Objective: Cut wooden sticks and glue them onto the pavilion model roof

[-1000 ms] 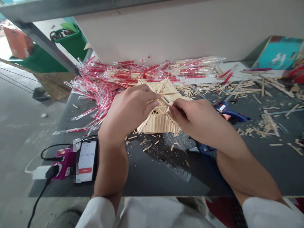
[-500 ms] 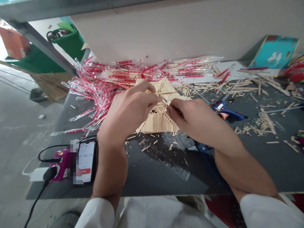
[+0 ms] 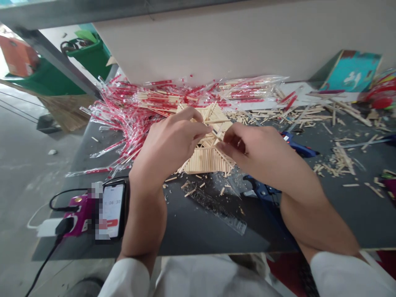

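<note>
Left hand [image 3: 170, 142]: fingertips drawn close together by a stick [image 3: 219, 121]; I couldn't tell whether they gripped it.
Right hand [image 3: 255, 150]: thumb and finger slightly parted, hold unclear.
Stick model [image 3: 201, 160]: beneath both, back from the table [image 3: 192, 243]'s near edge.
Room: ruler [image 3: 216, 209] lay between my well-parted forearms.

Under my fingers [image 3: 198, 128], the stick model [image 3: 204, 160] reads as bare wood, matt, closely ridged. Wrappers [image 3: 119, 111] behind: clear plastic, glossy, crinkled. Ruler [image 3: 218, 209]: transparent plastic, light sheen. Phone screen [image 3: 113, 210]: smooth, glossy. Surface [image 3: 185, 237]: smooth, dull. My sleeves [image 3: 127, 277]: matt cloth. Overhead bar [image 3: 77, 14]: metal-looking, low shine. Teal panel [image 3: 340, 74]: paint-like, patchy along its top edge.
</note>
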Demonstrator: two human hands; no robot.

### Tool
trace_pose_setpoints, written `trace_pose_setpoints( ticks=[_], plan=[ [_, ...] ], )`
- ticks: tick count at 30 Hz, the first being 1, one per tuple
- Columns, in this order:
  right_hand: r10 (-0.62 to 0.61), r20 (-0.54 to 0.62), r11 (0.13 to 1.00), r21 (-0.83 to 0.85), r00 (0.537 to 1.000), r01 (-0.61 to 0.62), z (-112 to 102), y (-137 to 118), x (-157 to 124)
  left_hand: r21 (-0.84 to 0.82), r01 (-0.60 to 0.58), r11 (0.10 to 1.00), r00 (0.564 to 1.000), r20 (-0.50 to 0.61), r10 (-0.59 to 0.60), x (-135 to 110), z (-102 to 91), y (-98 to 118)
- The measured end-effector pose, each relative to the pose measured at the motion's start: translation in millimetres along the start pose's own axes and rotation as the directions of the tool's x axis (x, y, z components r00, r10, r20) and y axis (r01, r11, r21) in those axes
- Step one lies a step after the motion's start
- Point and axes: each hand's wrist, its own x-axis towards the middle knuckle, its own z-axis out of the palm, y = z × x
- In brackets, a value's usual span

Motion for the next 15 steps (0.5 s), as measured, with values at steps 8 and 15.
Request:
trace_pose_setpoints(
  ticks=[8,15],
  plan=[
    [-0.077,-0.105,0.990,0.109,0.991,0.089,2.0,-2.0,-1.3,0.010,0.002,1.000,1.000,0.008,-0.002,-1.2,-0.3,-1.2],
    [-0.127,-0.116,0.990,0.053,0.985,0.134,4.5,-1.5,-0.9,0.013,0.002,1.000,1.000,0.015,-0.002,-2.0,0.6,-2.3]
  ],
)
